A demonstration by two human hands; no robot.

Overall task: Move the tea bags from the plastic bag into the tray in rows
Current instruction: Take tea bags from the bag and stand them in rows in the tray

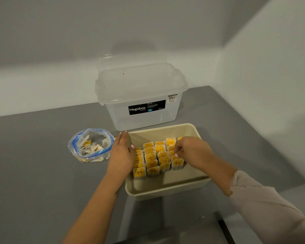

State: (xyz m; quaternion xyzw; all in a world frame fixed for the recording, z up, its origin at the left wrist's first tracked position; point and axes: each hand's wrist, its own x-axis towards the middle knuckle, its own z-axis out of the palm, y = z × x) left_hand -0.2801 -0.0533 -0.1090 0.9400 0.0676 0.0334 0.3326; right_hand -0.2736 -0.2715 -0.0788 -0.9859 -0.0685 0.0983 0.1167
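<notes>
Standing in overlapping rows inside beige tray (167, 191) on grey worktop (42, 173): yellow-labelled tea bags (151, 158), upright, filling the tray's far and middle part, near end bare. Left hand (121, 154) flat and open, fingers extended, pressed against left edge of the rows beside the tray's left wall. Right hand (190, 150) curled over right-most row, fingertips pinched on the top of one bag there. Plastic bag (90, 145) with blue zip rim, left of tray and just beside left hand, mouth open, several more tea bags lying loose inside. Clear storage box (141, 95) labelled Megabox behind tray, its lid propped behind it against the wall.
</notes>
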